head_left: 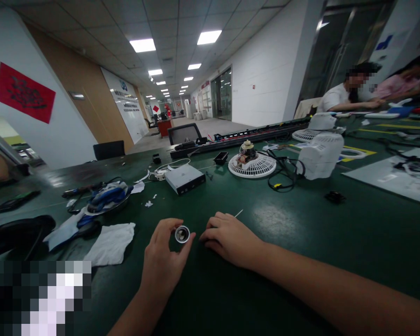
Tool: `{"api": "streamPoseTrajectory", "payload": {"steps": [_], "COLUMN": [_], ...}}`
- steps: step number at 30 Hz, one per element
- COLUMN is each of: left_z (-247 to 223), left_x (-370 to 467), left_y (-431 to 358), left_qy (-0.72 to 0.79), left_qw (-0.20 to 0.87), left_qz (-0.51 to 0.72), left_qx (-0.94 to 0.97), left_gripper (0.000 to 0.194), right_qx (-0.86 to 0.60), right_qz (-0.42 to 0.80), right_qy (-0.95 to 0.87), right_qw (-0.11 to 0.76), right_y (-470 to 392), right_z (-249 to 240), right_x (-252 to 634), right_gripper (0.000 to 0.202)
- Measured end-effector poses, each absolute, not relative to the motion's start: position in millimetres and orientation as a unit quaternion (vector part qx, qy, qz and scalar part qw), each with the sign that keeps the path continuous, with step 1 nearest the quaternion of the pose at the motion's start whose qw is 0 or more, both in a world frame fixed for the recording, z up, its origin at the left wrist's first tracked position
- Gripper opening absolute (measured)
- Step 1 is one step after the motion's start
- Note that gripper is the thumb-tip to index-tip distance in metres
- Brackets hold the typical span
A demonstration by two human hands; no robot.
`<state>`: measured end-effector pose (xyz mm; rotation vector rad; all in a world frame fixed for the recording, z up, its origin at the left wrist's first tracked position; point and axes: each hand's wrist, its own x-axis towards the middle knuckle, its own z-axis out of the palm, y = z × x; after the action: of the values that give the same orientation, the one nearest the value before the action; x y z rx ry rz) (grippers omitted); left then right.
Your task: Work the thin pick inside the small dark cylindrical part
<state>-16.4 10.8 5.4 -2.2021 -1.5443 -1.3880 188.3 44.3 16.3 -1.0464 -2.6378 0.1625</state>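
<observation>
My left hand [164, 249] is closed around a small round part with a white rim [188, 234], gripped between thumb and fingers. Its open end faces me, showing a dark ring and a paler inside that I cannot make out. Just to the right, my right hand [227, 238] rests low over the green table, fingers curled and pointing left. A thin white stick [239, 213] juts out behind its knuckles, as if held like a pen; its other end is hidden by the hand. A small gap separates the two hands.
Beyond my hands lie a grey disc drive [185, 178], a white fan grille with a motor [252, 165] and a white plastic housing [320, 156] with a black cable. White cloth [112, 243] and a blue bundle [108, 197] lie left. Two people sit far right.
</observation>
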Motion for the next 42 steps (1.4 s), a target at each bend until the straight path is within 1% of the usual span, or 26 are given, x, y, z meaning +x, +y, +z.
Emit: {"api": "streamPoseTrajectory", "payload": {"steps": [2, 3, 5, 7, 10, 14, 19, 22, 25, 28, 34, 38, 42], "left_z": [6, 6, 5, 5, 4, 3, 3, 2, 1, 0, 1, 3, 9], "left_x": [-16, -15, -15, -15, -15, -17, -18, -18, -18, -18, -19, -20, -21], "left_y": [10, 10, 10, 12, 14, 14, 12, 12, 12, 12, 11, 13, 13], "left_qy": [-0.529, -0.541, -0.557, -0.561, -0.556, -0.530, -0.466, -0.450, -0.438, -0.424, -0.427, -0.417, -0.425], "left_qw": [0.045, 0.030, -0.013, -0.051, -0.063, -0.016, 0.024, 0.005, -0.017, -0.004, 0.009, 0.059, 0.112], "left_qz": [-0.489, -0.502, -0.527, -0.564, -0.591, -0.549, -0.500, -0.474, -0.447, -0.437, -0.424, -0.412, -0.341], "left_qx": [-0.691, -0.674, -0.641, -0.604, -0.581, -0.646, -0.730, -0.757, -0.780, -0.793, -0.799, -0.808, -0.831], "left_gripper": [0.033, 0.035, 0.039, 0.039, 0.037, 0.046, 0.032, 0.034, 0.038, 0.034, 0.035, 0.033, 0.037], "right_qx": [-0.374, -0.377, -0.375, -0.368, -0.359, -0.345, -0.311, -0.275, -0.274, -0.286, -0.284, -0.271, -0.280], "right_qz": [0.070, 0.076, 0.087, 0.093, 0.094, 0.080, 0.039, 0.029, 0.031, 0.040, 0.048, 0.060, 0.059], "right_qy": [-0.911, -0.909, -0.908, -0.909, -0.907, -0.901, -0.869, -0.865, -0.863, -0.860, -0.854, -0.862, -0.863], "right_qw": [0.156, 0.161, 0.166, 0.171, 0.197, 0.248, 0.382, 0.420, 0.422, 0.421, 0.433, 0.424, 0.416], "right_y": [47, 48, 49, 50, 51, 52, 52, 51, 48, 45, 42, 42, 42], "right_z": [17, 17, 17, 17, 16, 16, 17, 18, 19, 20, 23, 23, 23], "right_x": [191, 192, 194, 194, 194, 196, 199, 199, 199, 198, 199, 199, 199], "right_gripper": [0.027, 0.027, 0.020, 0.011, 0.009, 0.009, 0.009, 0.010, 0.011, 0.010, 0.009, 0.009, 0.008]}}
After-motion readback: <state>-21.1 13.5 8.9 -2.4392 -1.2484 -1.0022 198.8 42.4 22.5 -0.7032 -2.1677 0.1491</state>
